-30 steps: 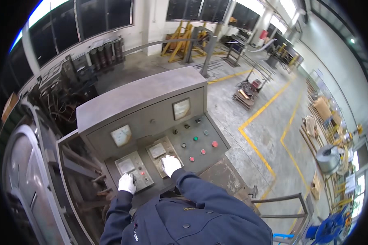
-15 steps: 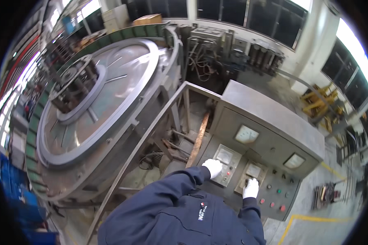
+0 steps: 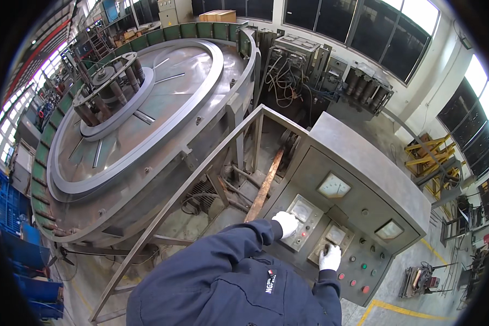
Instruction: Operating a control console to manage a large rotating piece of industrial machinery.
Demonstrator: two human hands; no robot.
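Observation:
Both hands wear white gloves and are at the sloping grey control console (image 3: 364, 157). My left hand (image 3: 285, 224) is closed at the left edge of a pale controller panel (image 3: 306, 217) with a dial and a small red light; what its fingers hold, if anything, is hidden. My right hand (image 3: 330, 257) is closed round a black knob (image 3: 324, 250) on the second panel (image 3: 336, 234), below its meter. Right of that hand are several green, black and red buttons (image 3: 365, 289). Two white-faced gauges, one a larger gauge (image 3: 334, 185), sit higher on the console.
A large round machine table (image 3: 163, 119) with a grey ring on it fills the left. A metal frame rail (image 3: 174, 204) runs between it and me. A wooden plank (image 3: 264, 187) leans beside the console. Yellow metal racks (image 3: 430, 157) stand at the right.
My view has shifted, so the machine and console sit differently in the picture. Both hands stay at the same places on the console.

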